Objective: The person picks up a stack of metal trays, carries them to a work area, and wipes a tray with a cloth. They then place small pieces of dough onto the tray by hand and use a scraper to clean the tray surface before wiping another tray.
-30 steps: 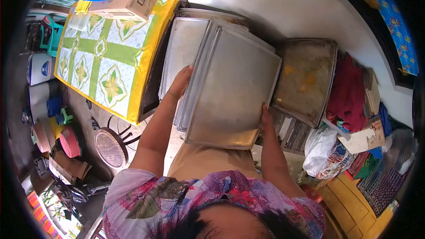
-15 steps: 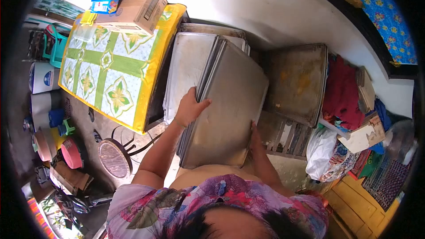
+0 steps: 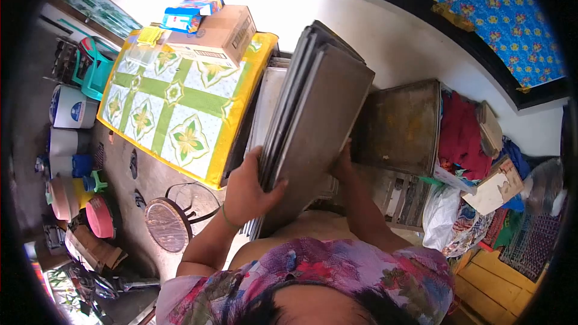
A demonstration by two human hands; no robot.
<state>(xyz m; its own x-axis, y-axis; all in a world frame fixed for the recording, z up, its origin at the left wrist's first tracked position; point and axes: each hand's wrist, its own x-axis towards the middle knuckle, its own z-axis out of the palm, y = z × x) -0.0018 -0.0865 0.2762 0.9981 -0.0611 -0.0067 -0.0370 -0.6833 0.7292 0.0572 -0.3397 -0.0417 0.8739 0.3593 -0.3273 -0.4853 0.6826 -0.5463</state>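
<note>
A stack of several flat metal trays (image 3: pixel 328 108) is held tilted in front of my body, its edges facing left. My left hand (image 3: pixel 247 191) grips the stack's left side, with the thumb over the front tray's face. On the opposite edge, my right hand (image 3: pixel 343 162) is closed on the stack; its fingers are partly hidden behind the trays. Other trays (image 3: pixel 265 105) show behind the stack, beside the table. A darker, stained tray (image 3: pixel 400 126) leans at the wall to the right.
On the left stands a table with a yellow-edged floral cloth (image 3: pixel 174 90), bearing a cardboard box (image 3: pixel 217 33). A round stool (image 3: pixel 168 224) is below it. Basins (image 3: pixel 99 216) lie at far left. Cloths (image 3: pixel 462 138) and a white bag (image 3: pixel 441 216) are piled right.
The tray stack has been raised and turned so its edges show more. Both hands have kept their hold. The view has shifted, showing more of the blue flowered covering.
</note>
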